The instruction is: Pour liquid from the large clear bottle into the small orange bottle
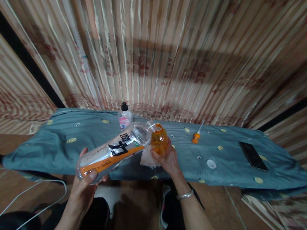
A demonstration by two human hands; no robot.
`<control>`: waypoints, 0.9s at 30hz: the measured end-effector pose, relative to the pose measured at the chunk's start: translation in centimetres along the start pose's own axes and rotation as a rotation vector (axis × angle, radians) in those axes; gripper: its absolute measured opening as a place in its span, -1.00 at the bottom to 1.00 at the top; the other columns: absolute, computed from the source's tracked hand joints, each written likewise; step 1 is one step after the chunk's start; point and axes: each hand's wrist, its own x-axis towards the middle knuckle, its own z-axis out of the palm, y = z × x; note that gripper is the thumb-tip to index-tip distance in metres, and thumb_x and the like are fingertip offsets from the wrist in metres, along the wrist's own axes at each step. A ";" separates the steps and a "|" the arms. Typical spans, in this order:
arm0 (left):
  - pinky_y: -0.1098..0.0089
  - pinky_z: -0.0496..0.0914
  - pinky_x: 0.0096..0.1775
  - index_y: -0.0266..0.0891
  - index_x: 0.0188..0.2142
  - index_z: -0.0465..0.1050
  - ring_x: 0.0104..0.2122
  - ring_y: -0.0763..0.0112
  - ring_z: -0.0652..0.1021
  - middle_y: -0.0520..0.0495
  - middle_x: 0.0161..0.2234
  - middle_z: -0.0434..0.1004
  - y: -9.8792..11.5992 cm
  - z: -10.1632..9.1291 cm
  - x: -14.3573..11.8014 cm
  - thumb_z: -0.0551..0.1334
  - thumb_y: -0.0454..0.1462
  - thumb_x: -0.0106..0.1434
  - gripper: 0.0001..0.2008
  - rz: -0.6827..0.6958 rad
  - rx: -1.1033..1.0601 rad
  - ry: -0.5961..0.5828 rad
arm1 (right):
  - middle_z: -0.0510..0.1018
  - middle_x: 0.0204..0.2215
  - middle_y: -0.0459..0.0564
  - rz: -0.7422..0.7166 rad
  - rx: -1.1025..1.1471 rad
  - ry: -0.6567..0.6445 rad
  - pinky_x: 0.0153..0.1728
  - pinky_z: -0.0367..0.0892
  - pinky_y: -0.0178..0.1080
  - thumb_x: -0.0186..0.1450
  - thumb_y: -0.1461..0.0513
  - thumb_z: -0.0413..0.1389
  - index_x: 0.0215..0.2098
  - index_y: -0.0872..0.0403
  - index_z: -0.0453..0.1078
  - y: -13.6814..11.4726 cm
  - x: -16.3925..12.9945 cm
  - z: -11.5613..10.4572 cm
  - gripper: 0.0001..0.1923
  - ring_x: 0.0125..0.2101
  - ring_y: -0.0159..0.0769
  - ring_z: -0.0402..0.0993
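My left hand (85,182) grips the base of a large clear plastic bottle (113,151) with a white and orange label. The bottle is tipped on its side, and its open neck meets the mouth of a small round bottle (158,139) with orange liquid in it. My right hand (167,158) holds that small bottle upright on the blue cloth-covered table (66,141). A crumpled white tissue (146,157) lies under my right hand. A silver bracelet sits on my right wrist.
A small bottle with a black cap (124,116) stands at the table's back edge. An orange-headed pump piece (196,136), a white cap (211,164) and a black phone (252,155) lie to the right. A white cable (32,193) runs over the floor at left.
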 end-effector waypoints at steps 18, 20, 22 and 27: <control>0.45 0.44 -0.49 -0.16 -0.05 0.60 -0.39 0.32 0.55 -0.03 -0.30 0.65 -0.1 0.0 0.3 0.51 -0.16 -0.09 -0.45 0.061 0.062 -0.045 | 0.61 0.05 0.16 0.035 0.027 0.016 0.08 0.49 0.11 0.12 0.15 0.32 0.26 0.05 0.23 -0.5 0.1 0.1 -0.23 0.03 0.04 0.60; 0.45 0.44 -0.50 -0.17 -0.05 0.60 -0.37 0.32 0.56 -0.03 -0.29 0.65 -0.1 0.0 0.4 0.52 -0.16 -0.09 -0.44 0.065 0.051 -0.046 | 0.59 0.07 0.16 0.027 0.030 0.014 0.09 0.48 0.11 0.12 0.16 0.32 0.26 0.04 0.23 -0.5 0.1 0.1 -0.23 0.05 0.04 0.59; 0.46 0.45 -0.50 -0.17 -0.05 0.60 -0.37 0.32 0.56 -0.03 -0.27 0.66 -0.1 0.0 0.4 0.52 -0.16 -0.09 -0.45 0.075 0.045 -0.057 | 0.60 0.07 0.15 0.025 0.030 0.017 0.09 0.48 0.09 0.12 0.16 0.32 0.27 0.04 0.22 -0.4 0.1 0.2 -0.22 0.05 0.03 0.59; 0.46 0.44 -0.53 -0.18 -0.07 0.59 -0.40 0.37 0.54 -0.02 -0.26 0.63 -0.1 0.0 0.5 0.50 -0.16 -0.05 -0.50 0.114 0.045 -0.102 | 0.61 0.05 0.14 0.030 0.011 0.025 0.08 0.50 0.09 0.10 0.17 0.32 0.27 0.04 0.24 -0.2 0.1 0.3 -0.21 0.02 0.06 0.60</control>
